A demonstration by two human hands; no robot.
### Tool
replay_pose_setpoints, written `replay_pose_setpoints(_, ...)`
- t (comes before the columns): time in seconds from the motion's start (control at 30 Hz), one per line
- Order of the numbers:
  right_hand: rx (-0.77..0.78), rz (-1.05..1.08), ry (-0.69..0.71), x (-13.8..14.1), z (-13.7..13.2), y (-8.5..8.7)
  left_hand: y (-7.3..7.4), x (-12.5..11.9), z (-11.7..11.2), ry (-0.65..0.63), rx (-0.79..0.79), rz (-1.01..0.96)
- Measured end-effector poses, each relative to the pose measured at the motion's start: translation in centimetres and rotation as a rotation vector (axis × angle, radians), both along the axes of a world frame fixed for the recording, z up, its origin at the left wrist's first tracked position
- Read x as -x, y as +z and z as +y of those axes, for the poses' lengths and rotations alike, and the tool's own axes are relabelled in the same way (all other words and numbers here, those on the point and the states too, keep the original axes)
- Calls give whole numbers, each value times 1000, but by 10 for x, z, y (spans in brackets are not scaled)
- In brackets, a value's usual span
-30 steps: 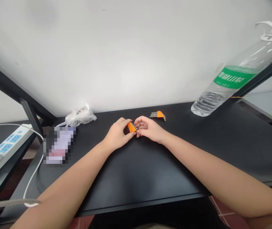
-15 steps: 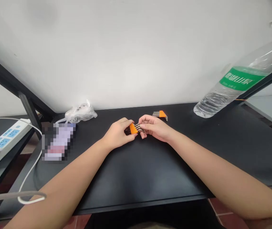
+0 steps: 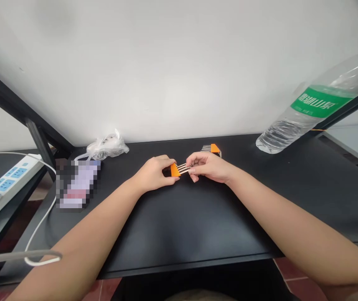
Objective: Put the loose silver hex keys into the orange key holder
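Observation:
Between thumb and fingers, my left hand (image 3: 158, 173) grips an orange hex key holder (image 3: 175, 170) just above the black table. Several silver hex keys (image 3: 183, 168) stick out of its right side. My right hand (image 3: 208, 167) is closed on the far ends of these keys, its thumb and fingertips pinching them. The fingers hide those ends. Just behind my right hand lies a second orange hex key holder (image 3: 215, 148) with its own keys (image 3: 206, 147) pointing left; my hand partly covers it.
A large water bottle (image 3: 317, 100) with a green label stands at the back right. To the left are a crumpled plastic bag (image 3: 108, 145), a pixelated phone (image 3: 80, 184), a white cable (image 3: 37, 234) and a power strip (image 3: 9, 184). A white wall (image 3: 179, 75) rises behind the black table (image 3: 191, 234).
My right hand has moved slightly right, away from my left hand, and a longer stretch of the hex keys now shows outside the holder. My left hand keeps its grip.

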State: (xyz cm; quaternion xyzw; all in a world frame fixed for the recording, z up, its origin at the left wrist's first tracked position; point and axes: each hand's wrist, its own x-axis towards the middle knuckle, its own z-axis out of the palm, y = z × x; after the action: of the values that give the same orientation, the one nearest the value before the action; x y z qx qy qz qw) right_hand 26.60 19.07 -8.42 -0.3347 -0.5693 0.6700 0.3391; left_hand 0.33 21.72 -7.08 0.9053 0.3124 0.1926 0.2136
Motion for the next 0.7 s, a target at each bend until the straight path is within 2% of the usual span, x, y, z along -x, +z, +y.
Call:
replay_pose_setpoints(0.13,50,-24,-90,-11,6,2,-2,4,8,36,-71,78)
replay_pose_setpoints(0.27,107,-161,-161,-16,10,2,-5,6,9,97,-100,130)
replay_pose_setpoints(0.37,-30,-396,-190,-14,9,4,-6,5,8,118,-98,154)
replay_pose_setpoints(0.53,-303,-827,-158,-14,5,11,-5,5,9,127,-88,169)
replay_pose_setpoints(0.63,-430,-960,-125,-16,6,12,-4,6,9,138,-89,176)
replay_pose_setpoints(0.7,-436,-998,-100,-19,7,10,-3,6,9,135,-99,178)
